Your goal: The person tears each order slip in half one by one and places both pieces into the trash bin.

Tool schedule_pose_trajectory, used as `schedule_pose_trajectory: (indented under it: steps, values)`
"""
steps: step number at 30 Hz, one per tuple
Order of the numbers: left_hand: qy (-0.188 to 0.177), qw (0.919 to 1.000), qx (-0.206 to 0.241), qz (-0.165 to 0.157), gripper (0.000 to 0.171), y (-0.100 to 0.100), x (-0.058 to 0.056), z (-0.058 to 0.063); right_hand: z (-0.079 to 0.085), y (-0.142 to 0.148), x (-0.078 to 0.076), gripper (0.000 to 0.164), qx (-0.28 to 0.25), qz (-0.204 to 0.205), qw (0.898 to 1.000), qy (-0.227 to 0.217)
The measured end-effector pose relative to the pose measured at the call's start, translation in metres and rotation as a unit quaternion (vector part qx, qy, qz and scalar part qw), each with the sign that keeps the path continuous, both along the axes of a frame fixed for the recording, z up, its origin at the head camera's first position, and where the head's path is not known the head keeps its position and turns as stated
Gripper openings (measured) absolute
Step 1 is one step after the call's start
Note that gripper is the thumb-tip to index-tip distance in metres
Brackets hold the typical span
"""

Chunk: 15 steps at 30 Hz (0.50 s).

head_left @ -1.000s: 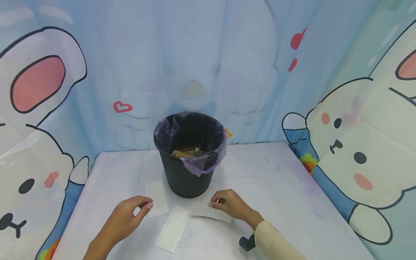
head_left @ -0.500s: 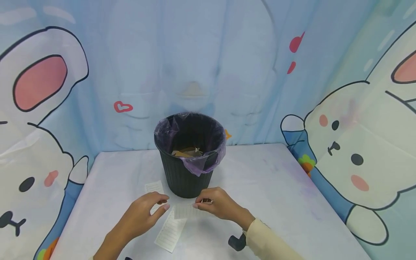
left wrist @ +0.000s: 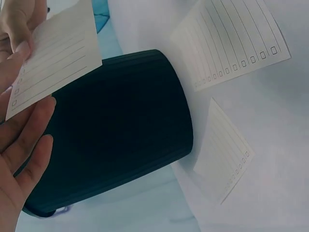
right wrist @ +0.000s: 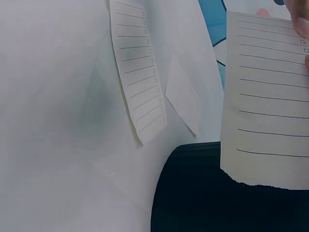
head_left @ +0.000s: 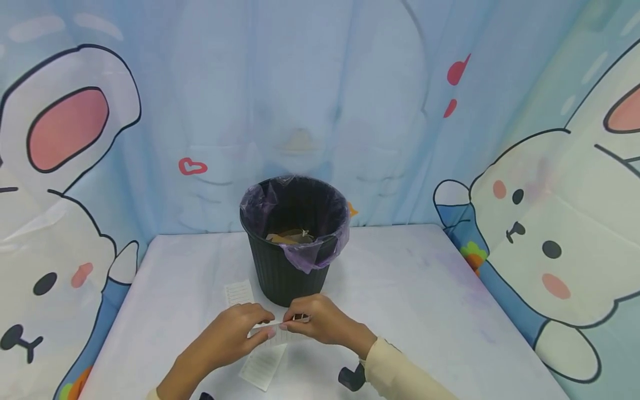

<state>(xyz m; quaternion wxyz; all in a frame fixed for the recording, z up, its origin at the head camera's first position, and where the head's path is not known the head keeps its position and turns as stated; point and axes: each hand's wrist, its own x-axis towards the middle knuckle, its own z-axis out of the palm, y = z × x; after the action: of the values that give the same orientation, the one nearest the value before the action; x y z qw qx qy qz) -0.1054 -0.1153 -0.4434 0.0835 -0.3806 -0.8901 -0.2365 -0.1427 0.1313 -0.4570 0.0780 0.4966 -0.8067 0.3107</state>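
Note:
In front of the bin, both hands meet at a small white lined checklist sheet. My right hand pinches it near its middle. My left hand has its thumb in front of the sheet and fingers behind, pinching its left part. Seen from the left wrist, the held sheet tilts in front of the bin, with left fingers under its lower edge. In the right wrist view, one short edge of the sheet is ragged, as if torn.
Two more lined sheets lie on the white-covered table: one left of the bin, one nearer me, partly hidden. The black bin has a purple liner and brown scraps inside. Printed curtains surround the table.
My right hand lifts the sheet off the table and carries it leftward. My left hand moves right to meet it and now pinches it too.

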Motion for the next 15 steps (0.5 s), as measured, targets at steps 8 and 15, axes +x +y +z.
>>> schedule_pose_trajectory:
  steps: [8, 15]
  values:
    - [-0.024, 0.9988, -0.033, -0.027, 0.01, 0.0052, -0.0015, 0.0003, 0.0002, -0.0043, 0.0019, 0.007, 0.007, 0.015, 1.0, 0.005]
    - [-0.013, 0.9989, -0.04, -0.022, 0.007, 0.0073, -0.0017, 0.0004, 0.0008, -0.0046, 0.0033, 0.007, 0.014, 0.01, 1.0, -0.009]
